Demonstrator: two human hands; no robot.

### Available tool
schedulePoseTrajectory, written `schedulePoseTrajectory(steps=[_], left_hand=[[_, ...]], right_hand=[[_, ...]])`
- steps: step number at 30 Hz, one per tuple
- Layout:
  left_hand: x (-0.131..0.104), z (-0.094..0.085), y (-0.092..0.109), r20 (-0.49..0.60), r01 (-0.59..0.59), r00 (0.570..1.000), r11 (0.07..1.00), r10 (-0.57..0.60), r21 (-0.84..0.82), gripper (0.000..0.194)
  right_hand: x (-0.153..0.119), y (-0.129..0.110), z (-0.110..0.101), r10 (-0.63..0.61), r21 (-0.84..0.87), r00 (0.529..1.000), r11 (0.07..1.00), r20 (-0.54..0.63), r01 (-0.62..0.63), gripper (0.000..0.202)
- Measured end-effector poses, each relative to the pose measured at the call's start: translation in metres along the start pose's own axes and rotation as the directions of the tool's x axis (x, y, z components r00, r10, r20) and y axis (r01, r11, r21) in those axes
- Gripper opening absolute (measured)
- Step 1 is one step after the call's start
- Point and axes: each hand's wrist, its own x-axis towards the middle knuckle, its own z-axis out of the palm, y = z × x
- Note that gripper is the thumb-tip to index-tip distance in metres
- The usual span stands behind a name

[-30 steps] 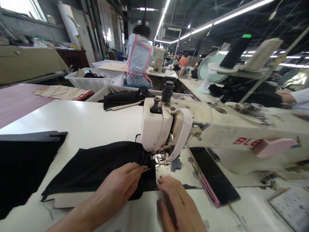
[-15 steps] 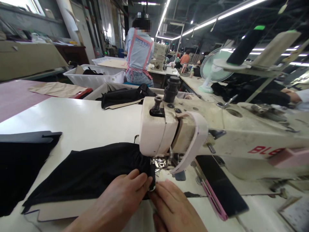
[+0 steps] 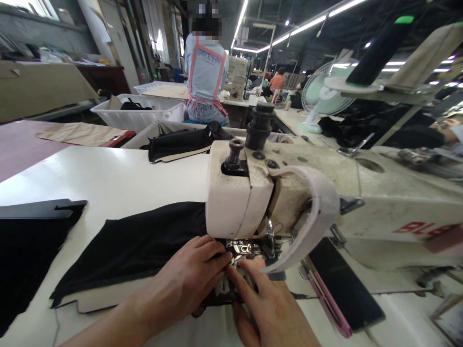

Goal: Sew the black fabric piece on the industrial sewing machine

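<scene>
Between 8 and 9 o'clock (dial = whole view): a second black panel (image 3: 29, 262) flat on the white worktop (image 3: 144, 176), gray strip along its far edge, cut off by the view's left edge. Between 9 and 10: beige piece (image 3: 81, 134), red at its right end. At 10: white bin (image 3: 137, 114), dark stuff inside. At 8: main black fabric (image 3: 144, 236), spread on the worktop, cream strip (image 3: 112, 294) showing along its near edge. Its right end runs up to the presser foot (image 3: 244, 248); can't tell if it sits under it. At 10, closer to centre: another black piece (image 3: 181, 144), cream along its near edge.

At 7: left hand (image 3: 193, 270), palm down on the main black fabric, fingers close together, tips just left of the foot. Thumb hidden, so can't tell if it grips. At 11: person in a pink-trimmed apron (image 3: 206, 72), back to us. Just below centre: sewing machine (image 3: 231, 202), arm running toward 3. Between 5 and 6: right hand (image 3: 264, 299), forefinger reaching to the foot, thumb spread off it; can't tell if fabric is pinched. At 2: fan (image 3: 321, 94), with the black thread cone (image 3: 379, 53) beyond it. At 4: dark phone (image 3: 345, 284), pink edge, beside the machine.
</scene>
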Motion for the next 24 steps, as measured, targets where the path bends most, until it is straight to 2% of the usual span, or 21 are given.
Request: schedulePoseTrajectory(steps=[4, 6, 11, 16, 18, 22, 24], left_hand=[[0.007, 0.0, 0.004, -0.109, 0.004, 0.994, 0.998, -0.01, -0.059, 0.018], [0.006, 0.003, 0.004, -0.123, 0.033, 0.992, 0.996, -0.043, -0.081, 0.017], [0.006, 0.002, 0.008, -0.063, 0.118, 0.99, 0.989, -0.124, -0.086, 0.02], [0.014, -0.006, 0.012, 0.097, 0.133, 0.987, 0.99, -0.129, -0.044, 0.021], [0.014, -0.004, 0.011, 0.09, 0.124, 0.989, 0.992, -0.121, -0.029, 0.021], [0.009, 0.005, 0.005, -0.018, 0.116, 0.993, 0.992, -0.117, -0.048, 0.024], [0.007, 0.006, 0.004, -0.015, 0.13, 0.991, 0.99, -0.131, -0.062, 0.025]], right_hand=[[-0.003, 0.003, 0.002, 0.008, 0.031, 1.0, 0.999, 0.0, -0.009, 0.059], [-0.003, 0.004, 0.003, 0.012, 0.039, 1.0, 0.999, -0.006, -0.011, 0.058], [-0.003, 0.006, 0.006, -0.004, 0.058, 0.999, 0.998, -0.033, 0.006, 0.057], [-0.003, 0.006, 0.006, -0.011, 0.05, 0.998, 0.999, -0.057, 0.014, 0.056], [-0.004, 0.006, 0.006, -0.003, 0.037, 0.998, 0.999, -0.061, 0.005, 0.055], [-0.004, 0.007, 0.007, -0.007, 0.037, 0.999, 0.999, -0.048, 0.009, 0.055], [-0.004, 0.007, 0.008, -0.004, 0.048, 0.999, 0.999, -0.038, 0.006, 0.055]])
